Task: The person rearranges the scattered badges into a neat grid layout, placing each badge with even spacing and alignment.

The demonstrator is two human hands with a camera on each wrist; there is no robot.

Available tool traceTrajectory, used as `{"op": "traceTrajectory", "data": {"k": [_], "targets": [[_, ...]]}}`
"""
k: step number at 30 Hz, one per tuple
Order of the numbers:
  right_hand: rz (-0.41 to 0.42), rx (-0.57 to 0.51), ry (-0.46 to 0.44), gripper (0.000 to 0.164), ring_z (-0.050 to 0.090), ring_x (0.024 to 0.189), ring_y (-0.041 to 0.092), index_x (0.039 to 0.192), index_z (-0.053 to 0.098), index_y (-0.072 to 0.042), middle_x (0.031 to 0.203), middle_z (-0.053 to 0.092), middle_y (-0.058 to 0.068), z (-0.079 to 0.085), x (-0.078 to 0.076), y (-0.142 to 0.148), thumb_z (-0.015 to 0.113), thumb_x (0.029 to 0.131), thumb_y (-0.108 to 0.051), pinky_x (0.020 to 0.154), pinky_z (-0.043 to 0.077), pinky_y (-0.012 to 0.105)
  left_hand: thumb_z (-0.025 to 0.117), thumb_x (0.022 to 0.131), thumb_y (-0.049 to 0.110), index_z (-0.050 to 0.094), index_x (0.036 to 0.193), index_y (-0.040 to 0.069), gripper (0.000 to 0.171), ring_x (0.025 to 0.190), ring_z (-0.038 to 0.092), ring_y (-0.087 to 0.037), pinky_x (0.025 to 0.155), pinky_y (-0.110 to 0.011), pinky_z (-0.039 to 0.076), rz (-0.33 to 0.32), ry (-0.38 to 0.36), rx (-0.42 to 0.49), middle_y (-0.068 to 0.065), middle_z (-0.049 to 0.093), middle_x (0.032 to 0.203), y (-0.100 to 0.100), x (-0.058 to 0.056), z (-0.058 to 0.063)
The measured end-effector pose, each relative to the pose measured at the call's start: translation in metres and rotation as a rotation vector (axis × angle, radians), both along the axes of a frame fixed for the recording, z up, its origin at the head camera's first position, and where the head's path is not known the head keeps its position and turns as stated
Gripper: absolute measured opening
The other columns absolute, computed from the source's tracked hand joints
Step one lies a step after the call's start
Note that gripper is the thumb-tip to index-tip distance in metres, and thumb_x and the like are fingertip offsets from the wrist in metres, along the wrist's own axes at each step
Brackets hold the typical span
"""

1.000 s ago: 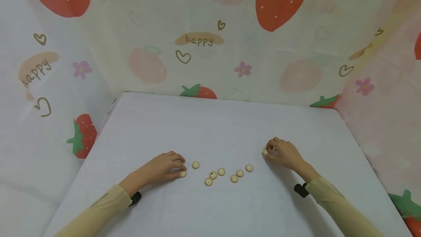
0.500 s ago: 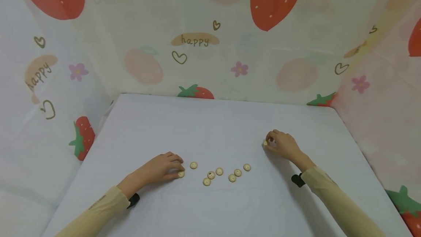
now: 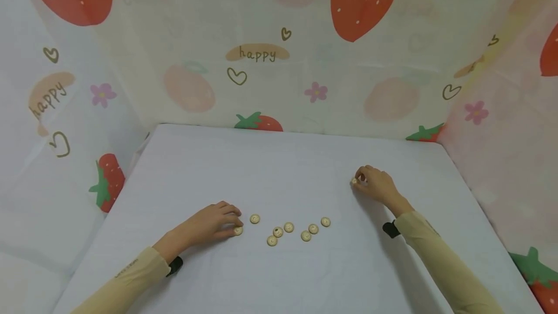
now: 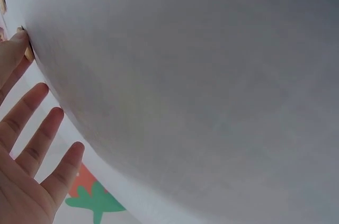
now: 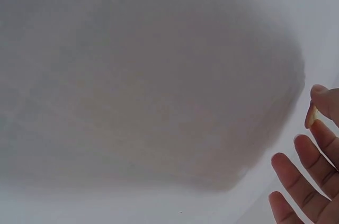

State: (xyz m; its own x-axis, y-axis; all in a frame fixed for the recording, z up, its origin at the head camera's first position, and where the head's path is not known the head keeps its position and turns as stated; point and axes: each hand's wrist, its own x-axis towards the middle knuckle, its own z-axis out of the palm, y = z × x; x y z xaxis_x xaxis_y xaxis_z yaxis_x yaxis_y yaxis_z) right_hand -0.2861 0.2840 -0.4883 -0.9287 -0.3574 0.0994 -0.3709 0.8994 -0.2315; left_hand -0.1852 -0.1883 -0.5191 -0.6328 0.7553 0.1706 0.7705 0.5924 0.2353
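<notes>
With thumb and forefinger, my left hand [image 3: 208,225] pinches a small pale wooden disc [image 3: 238,230] at the tabletop. That disc [image 4: 29,52] shows edge-on in the left wrist view, the other fingers spread beyond it. Farther back and to the right, my right hand [image 3: 378,185] holds another pale wooden disc [image 3: 354,181] between thumb and forefinger. In the right wrist view this disc [image 5: 311,116] appears tilted, with the remaining fingers extended. Between the hands lie several similar round discs, among them one with a dark mark [image 3: 278,232].
A white cloth covers the tabletop [image 3: 244,173]. Loose discs lie flat in the middle, such as one near the left hand [image 3: 255,219] and one farther right [image 3: 325,222]. A strawberry-patterned curtain [image 3: 270,86] encloses the back and sides.
My right hand has moved away from me, toward the back of the table, with its disc still pinched. The left hand and the loose discs keep their places; the head view has shifted slightly.
</notes>
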Motion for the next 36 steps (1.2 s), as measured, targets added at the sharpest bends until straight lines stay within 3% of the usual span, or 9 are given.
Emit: {"op": "traceTrajectory", "data": {"k": [15, 22, 36], "targets": [[-0.039, 0.013, -0.019, 0.021, 0.055, 0.074, 0.022, 0.098, 0.061, -0.002, 0.089, 0.060, 0.011, 0.001, -0.022, 0.000, 0.063, 0.086, -0.019, 0.063, 0.043, 0.037, 0.067, 0.085, 0.029, 0.068, 0.103, 0.024, 0.018, 0.107, 0.053, -0.017, 0.085, -0.036, 0.049, 0.011, -0.003, 0.027, 0.002, 0.060, 0.115, -0.001, 0.000, -0.002], [-0.084, 0.002, -0.073, 0.024, 0.057, 0.084, 0.026, 0.102, 0.060, -0.002, 0.095, 0.061, 0.013, -0.004, -0.031, 0.003, 0.062, 0.087, -0.021, 0.071, 0.046, 0.041, 0.066, 0.086, 0.029, 0.068, 0.104, 0.023, 0.019, 0.108, 0.052, -0.017, 0.085, -0.037, 0.049, 0.027, -0.028, 0.015, 0.001, 0.059, 0.117, -0.001, 0.002, -0.001], [-0.087, -0.041, -0.098, 0.024, 0.057, 0.084, 0.027, 0.104, 0.060, 0.000, 0.096, 0.061, 0.015, -0.003, -0.039, 0.003, 0.063, 0.087, -0.018, 0.071, 0.047, 0.042, 0.066, 0.086, 0.027, 0.068, 0.105, 0.022, 0.019, 0.108, 0.052, -0.018, 0.084, -0.037, 0.049, 0.022, -0.019, 0.033, 0.000, 0.059, 0.117, 0.000, 0.003, 0.000]]}}
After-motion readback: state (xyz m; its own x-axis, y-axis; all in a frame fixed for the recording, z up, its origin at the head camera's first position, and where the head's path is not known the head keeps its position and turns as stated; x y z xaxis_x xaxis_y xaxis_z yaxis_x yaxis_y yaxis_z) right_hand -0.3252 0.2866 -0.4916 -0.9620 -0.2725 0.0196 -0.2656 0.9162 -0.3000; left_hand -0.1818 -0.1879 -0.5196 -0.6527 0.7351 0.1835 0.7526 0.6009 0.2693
